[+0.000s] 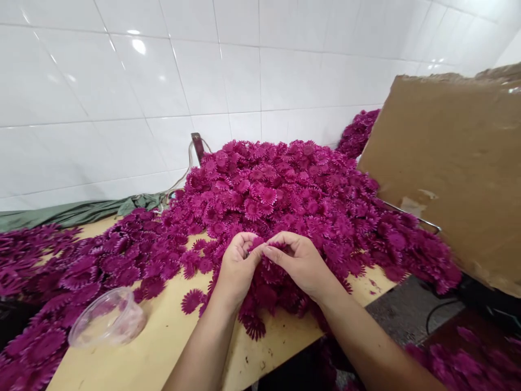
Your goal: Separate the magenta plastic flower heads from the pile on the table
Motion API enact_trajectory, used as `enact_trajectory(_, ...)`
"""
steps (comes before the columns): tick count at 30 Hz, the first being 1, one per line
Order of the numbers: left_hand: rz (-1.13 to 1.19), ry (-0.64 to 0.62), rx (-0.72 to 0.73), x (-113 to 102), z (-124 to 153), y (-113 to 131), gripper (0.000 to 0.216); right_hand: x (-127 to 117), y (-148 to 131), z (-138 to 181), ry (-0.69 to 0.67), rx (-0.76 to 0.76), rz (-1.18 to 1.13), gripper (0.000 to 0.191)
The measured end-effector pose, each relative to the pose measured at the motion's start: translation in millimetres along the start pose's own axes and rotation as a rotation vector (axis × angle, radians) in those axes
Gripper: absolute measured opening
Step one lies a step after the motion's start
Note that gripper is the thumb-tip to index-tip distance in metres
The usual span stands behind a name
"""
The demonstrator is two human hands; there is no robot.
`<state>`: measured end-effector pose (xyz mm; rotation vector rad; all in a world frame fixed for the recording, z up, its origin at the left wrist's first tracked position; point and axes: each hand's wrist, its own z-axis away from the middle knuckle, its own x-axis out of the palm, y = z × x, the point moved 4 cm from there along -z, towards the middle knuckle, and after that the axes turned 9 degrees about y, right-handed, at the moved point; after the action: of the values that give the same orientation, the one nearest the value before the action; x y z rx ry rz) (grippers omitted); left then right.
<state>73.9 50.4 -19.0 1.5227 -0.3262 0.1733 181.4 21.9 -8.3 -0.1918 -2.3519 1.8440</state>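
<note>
My left hand point(241, 260) and my right hand point(296, 260) meet in front of a big heap of magenta artificial flower heads point(260, 190). Thumb tips touch, and the fingers of both hands pinch a magenta flower head point(259, 244) between them. Much of that flower is hidden behind the fingers. More flower heads point(264, 301) lie just under my wrists, down to the table's near edge. One loose flower head point(192, 301) rests to the left of my left forearm.
A clear plastic cup point(108, 320) lies tilted on the yellow table point(163, 336) at left. Flowers point(81, 271) spread along the left side. A cardboard sheet point(448, 174) stands at right. Green cloth point(81, 210) lines the tiled wall point(203, 65). More flowers point(464, 358) sit low at right.
</note>
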Motion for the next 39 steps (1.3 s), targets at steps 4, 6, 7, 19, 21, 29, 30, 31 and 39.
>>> enact_trajectory(4,0.02,0.001,-0.027,0,2,0,0.035,-2,-1,1,0.042,-0.048,0.098,0.016)
enact_trajectory(6,0.014,0.003,-0.03,1,3,0,0.033,-4,-5,1,0.066,-0.099,0.166,0.015)
enact_trajectory(7,0.017,0.002,-0.027,2,4,0,0.033,-5,-6,1,0.085,-0.127,0.21,0.014)
enact_trajectory(19,-0.107,0.079,0.278,-15,7,13,0.034,-51,-19,-18,0.526,-0.287,0.507,0.019)
enact_trajectory(21,-0.122,0.081,0.266,-21,5,15,0.037,-57,-22,-16,0.437,-0.247,0.454,0.014)
enact_trajectory(29,-0.155,0.021,0.113,-4,5,9,0.037,-23,-31,7,0.114,-0.267,0.375,0.005)
enact_trajectory(30,-0.161,0.032,0.122,-4,5,10,0.033,-21,-30,9,0.103,-0.253,0.37,0.007)
enact_trajectory(31,-0.165,0.041,0.132,-3,6,10,0.029,-20,-28,10,0.088,-0.238,0.371,0.01)
enact_trajectory(39,-0.067,0.051,0.081,0,4,0,0.03,-6,-10,9,0.018,-0.181,0.354,0.007)
